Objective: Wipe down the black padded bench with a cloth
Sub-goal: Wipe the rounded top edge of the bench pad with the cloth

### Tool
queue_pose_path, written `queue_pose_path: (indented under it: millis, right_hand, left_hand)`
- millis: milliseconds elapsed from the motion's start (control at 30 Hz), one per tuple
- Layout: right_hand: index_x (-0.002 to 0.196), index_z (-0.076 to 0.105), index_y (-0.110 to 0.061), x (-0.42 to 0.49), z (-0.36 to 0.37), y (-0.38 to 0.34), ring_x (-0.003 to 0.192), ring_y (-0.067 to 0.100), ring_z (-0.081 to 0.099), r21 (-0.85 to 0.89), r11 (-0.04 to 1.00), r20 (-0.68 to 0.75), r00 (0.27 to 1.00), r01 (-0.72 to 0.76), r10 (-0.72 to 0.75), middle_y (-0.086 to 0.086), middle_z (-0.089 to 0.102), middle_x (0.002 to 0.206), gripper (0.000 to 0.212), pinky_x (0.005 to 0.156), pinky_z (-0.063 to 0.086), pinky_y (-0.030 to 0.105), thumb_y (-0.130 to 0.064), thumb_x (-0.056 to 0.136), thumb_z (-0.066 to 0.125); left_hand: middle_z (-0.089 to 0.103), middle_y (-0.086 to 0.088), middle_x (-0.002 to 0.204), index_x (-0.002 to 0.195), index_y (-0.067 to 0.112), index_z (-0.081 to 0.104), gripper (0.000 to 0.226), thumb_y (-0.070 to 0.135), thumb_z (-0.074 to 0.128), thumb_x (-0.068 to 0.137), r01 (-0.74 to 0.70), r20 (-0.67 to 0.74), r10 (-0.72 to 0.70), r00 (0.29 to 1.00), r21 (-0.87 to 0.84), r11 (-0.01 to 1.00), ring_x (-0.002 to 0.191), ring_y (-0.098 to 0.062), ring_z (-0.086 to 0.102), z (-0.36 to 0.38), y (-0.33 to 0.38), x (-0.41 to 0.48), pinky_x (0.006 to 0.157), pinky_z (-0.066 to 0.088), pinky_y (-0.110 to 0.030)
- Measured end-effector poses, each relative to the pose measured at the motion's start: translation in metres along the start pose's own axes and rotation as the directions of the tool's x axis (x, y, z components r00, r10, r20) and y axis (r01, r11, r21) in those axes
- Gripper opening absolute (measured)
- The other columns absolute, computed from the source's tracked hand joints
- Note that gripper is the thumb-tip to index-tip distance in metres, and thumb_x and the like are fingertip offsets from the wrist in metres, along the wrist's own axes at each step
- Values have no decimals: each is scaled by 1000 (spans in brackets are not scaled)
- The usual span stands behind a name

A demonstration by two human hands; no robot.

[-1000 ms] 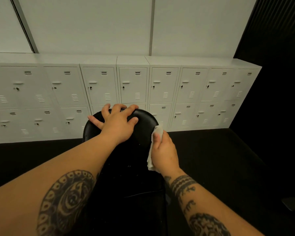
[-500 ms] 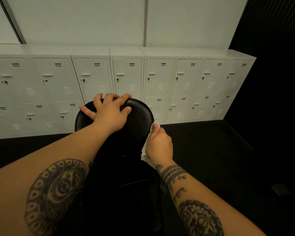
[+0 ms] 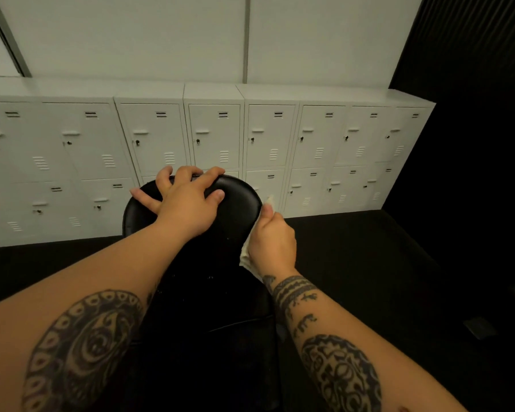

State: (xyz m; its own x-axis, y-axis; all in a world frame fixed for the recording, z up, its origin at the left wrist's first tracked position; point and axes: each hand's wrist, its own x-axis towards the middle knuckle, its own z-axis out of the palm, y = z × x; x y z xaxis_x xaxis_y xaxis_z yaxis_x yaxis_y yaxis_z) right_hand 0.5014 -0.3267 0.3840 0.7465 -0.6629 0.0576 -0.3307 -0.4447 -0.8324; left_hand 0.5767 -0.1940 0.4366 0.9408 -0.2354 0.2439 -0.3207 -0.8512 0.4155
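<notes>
White panelled walls (image 3: 161, 34) and a low bank of grey metal lockers (image 3: 214, 138) back a dark-floored (image 3: 354, 263) changing room, where a person leans over a black padded bench (image 3: 235, 209) that runs from the bottom of the view toward the lockers. The left hand (image 3: 188, 203) lies spread and unclenched across the bench's rounded far end, fingertips over the rim, bracing it. The right hand (image 3: 272, 242) grasps a white cloth (image 3: 245, 257), thumb on top, pressed to the bench's right flank just below that curve.

Trouble would likely come from the bench itself: weight bearing on one end could rock or shift it if its base, unseen here, is light. The braced palm covers a patch the cloth cannot reach until it lifts, so that spot may be missed. Small flecks dot the dim mid-section and could be passed over in this light. The cloth, bunched and mostly hidden under the palm, could slip off the curved side.

Lockers are flat painted steel with louvred vents and small keyed latches. The floor looks matte, possibly carpet. The bench upholstery is smooth, faintly glossy, likely vinyl, domed at the end with a seam across nearer the camera. The cloth looks thin, soft and crumpled.
</notes>
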Motion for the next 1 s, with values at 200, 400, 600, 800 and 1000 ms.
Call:
queue_pose_path:
  millis: [200, 400, 600, 800, 1000]
  right_hand:
    - [158, 4, -22, -22, 10, 22, 144, 23, 29, -52, 915, 93, 915, 399, -394, 3, 16, 164, 67, 112, 35, 41, -50, 103, 31]
    - [125, 52, -17, -12, -2, 17, 105, 30, 61, -34, 993, 36, 993, 111, -110, 9, 62, 115, 43, 81, 43, 34, -46, 105, 27]
    - [130, 61, -20, 19, -14, -6, 104, 9, 50, 242, 953, 90, 974, 182, -209, -1, 48, 122, 36, 98, 39, 28, -38, 103, 44]
    - [112, 65, -33, 3, -29, 40, 93, 1, 66, 492, 866, 29, 992, 90, -119, -12, 69, 101, 29, 84, 54, 23, -23, 87, 74]
    - [105, 75, -20, 27, -10, -5, 107, 18, 54, 207, 840, -66, 864, 501, -499, -10, 50, 106, 20, 97, 46, 29, -28, 86, 74]
  left_hand:
    - [30, 13, 155, 139, 63, 38, 39, 56, 45, 100, 7, 12, -7, 1000, 12, 1000, 152, -28, -3, 0, 1, 1, 106, -19, -78]
    - [31, 14, 154, 140, 61, 39, 40, 55, 45, 101, 5, 14, -5, 1000, -14, 1000, 152, -28, -4, -2, 1, -2, 105, -19, -79]
    - [32, 14, 154, 140, 61, 40, 40, 56, 45, 100, -1, 17, 1, 1000, -13, 1000, 152, -28, -4, -2, 0, -1, 106, -20, -78]
    - [32, 15, 153, 138, 62, 41, 39, 53, 47, 101, 3, 6, -2, 1000, -20, 1000, 152, -27, -4, 0, 1, 0, 105, -21, -77]
    - [32, 13, 153, 138, 62, 42, 39, 54, 47, 100, 16, 5, -17, 1000, 14, 1000, 152, -28, 0, -1, 3, 0, 106, -20, -77]
